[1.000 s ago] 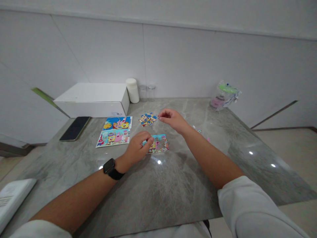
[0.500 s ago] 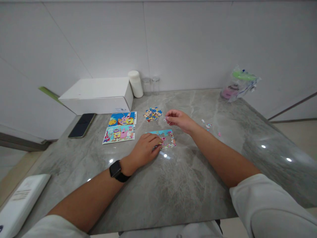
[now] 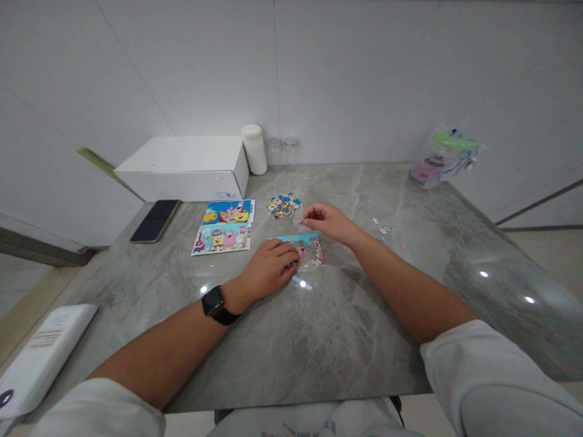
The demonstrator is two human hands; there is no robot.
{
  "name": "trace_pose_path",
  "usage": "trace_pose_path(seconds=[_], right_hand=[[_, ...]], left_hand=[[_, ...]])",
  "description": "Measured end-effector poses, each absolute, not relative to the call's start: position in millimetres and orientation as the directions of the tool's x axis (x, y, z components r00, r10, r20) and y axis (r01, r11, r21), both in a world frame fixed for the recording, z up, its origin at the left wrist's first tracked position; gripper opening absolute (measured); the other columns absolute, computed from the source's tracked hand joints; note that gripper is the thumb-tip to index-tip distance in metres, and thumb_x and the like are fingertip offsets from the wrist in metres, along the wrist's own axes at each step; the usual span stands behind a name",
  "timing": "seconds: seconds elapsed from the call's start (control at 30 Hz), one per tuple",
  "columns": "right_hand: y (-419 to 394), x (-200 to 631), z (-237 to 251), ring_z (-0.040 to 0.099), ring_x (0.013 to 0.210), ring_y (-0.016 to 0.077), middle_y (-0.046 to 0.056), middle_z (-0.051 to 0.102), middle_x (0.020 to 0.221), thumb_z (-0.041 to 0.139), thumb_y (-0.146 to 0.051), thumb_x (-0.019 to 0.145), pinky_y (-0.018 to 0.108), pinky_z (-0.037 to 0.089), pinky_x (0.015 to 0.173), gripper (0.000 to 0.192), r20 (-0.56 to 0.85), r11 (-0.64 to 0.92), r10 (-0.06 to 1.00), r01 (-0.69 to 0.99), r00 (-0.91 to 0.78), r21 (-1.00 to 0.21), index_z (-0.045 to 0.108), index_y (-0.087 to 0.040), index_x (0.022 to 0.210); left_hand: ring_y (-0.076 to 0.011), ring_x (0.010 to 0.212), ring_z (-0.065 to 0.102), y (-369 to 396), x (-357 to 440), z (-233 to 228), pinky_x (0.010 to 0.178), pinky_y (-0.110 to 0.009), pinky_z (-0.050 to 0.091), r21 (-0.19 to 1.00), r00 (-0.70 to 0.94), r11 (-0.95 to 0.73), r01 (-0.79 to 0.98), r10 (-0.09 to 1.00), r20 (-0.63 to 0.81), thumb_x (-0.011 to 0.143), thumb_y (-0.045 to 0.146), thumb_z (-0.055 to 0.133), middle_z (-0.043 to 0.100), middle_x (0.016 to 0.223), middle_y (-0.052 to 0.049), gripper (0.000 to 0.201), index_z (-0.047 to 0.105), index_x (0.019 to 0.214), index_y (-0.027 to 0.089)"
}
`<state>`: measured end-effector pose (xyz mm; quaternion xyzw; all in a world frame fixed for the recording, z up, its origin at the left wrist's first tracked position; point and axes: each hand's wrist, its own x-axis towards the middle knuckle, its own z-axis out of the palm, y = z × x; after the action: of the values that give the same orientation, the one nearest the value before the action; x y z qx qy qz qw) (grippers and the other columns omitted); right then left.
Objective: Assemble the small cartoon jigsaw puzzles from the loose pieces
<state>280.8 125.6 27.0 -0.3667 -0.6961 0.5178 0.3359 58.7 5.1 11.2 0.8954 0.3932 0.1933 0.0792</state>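
A small, partly built jigsaw puzzle (image 3: 307, 250) lies on the grey marble table (image 3: 319, 328). My left hand (image 3: 268, 270), with a black watch on the wrist, rests flat on the puzzle's left edge. My right hand (image 3: 325, 220) hovers just beyond the puzzle's far edge and pinches a small puzzle piece (image 3: 300, 222) between thumb and fingers. A heap of loose pieces (image 3: 283, 204) lies just past it, to its left.
Two picture cards (image 3: 225, 226) lie left of the puzzle, beside a black phone (image 3: 155, 220) and a white box (image 3: 186, 167). A white canister (image 3: 255, 149) and two glass jars (image 3: 282, 152) stand at the wall. A plastic bag (image 3: 441, 158) sits far right; stray pieces (image 3: 385, 230) and a white device (image 3: 40, 358) lie nearby.
My right hand has come back from the heap of loose pieces toward the puzzle with a piece pinched. My left hand has flattened on the puzzle's left edge. The camera has shifted.
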Motion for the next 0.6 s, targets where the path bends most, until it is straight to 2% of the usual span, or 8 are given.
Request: trace_pose_path(seconds=[0.3,0.6], right_hand=[[125.2,283.0,13.5,0.061,0.073,0.0154,-0.001,0.070,0.077,0.071,-0.033,0.082,0.028,0.046,0.069,0.013,0.098,0.383,0.784,0.353,-0.613,-0.853,0.074,-0.021,0.087],[118.5,283.9,17.0,0.063,0.071,0.0147,-0.001,0.072,0.075,0.070,-0.015,0.082,0.026,0.044,0.070,0.010,0.000,0.475,0.752,0.541,-0.660,-0.693,0.076,-0.021,0.087]], left_hand=[[-0.0268,0.118,0.064,4.6,58.7,10.2,0.105,-0.047,0.048,0.302,0.629,-0.686,0.662,0.728,0.273,0.102,0.028,0.060,0.076,0.126,-0.008,0.025,0.073,0.123,0.025],[-0.0270,0.123,0.063,4.3,59.8,9.8,0.110,-0.048,0.046,0.331,0.660,-0.699,0.634,0.712,0.240,0.103,0.029,0.061,0.074,0.134,-0.007,0.028,0.072,0.127,0.025]])
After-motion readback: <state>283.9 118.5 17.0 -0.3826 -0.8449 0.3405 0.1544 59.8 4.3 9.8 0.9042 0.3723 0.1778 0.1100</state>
